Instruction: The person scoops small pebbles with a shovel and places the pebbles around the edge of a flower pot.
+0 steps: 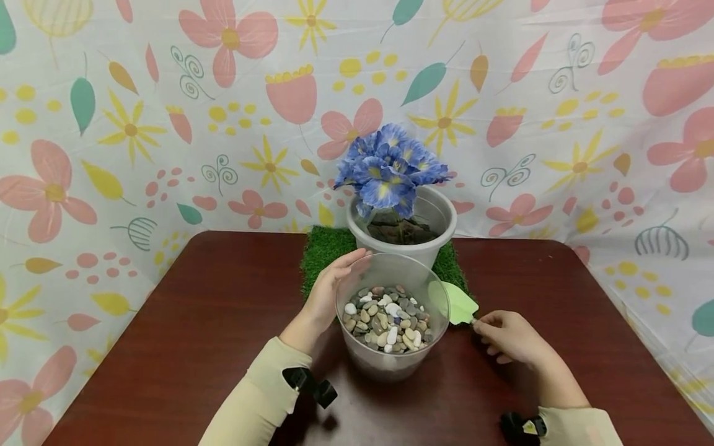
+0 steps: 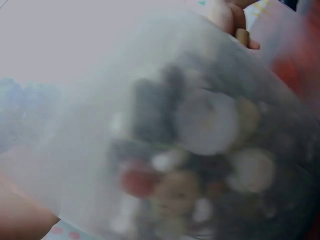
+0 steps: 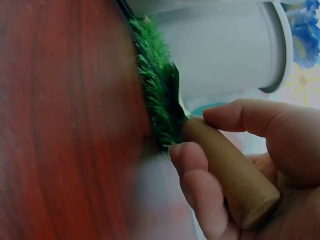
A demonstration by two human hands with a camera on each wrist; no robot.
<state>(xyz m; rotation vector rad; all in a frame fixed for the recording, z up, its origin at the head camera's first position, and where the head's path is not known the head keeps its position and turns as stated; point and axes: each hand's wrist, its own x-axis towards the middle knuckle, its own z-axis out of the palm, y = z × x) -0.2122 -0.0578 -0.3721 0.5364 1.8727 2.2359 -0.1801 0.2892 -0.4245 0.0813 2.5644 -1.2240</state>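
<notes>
My left hand (image 1: 323, 296) lies along the left side of a clear plastic container (image 1: 385, 371), its fingers fairly straight against the wall near the rim. Mixed pebbles (image 1: 387, 319) in white, tan and grey fill the lower part. In the left wrist view the pebbles (image 2: 207, 122) show blurred through the wall. To the right, my right hand (image 1: 515, 337) grips a small trowel with a light green blade (image 1: 460, 303). The right wrist view shows thumb and fingers around its wooden handle (image 3: 230, 170), with the blade over the grass mat's edge.
Behind the container stands a white pot (image 1: 440, 244) holding dark filling and blue flowers (image 1: 387, 167). Under the pot lies a square of artificial grass (image 1: 320, 244). The dark wooden table (image 1: 212, 322) meets a flower-print cloth (image 1: 223, 124) at the back.
</notes>
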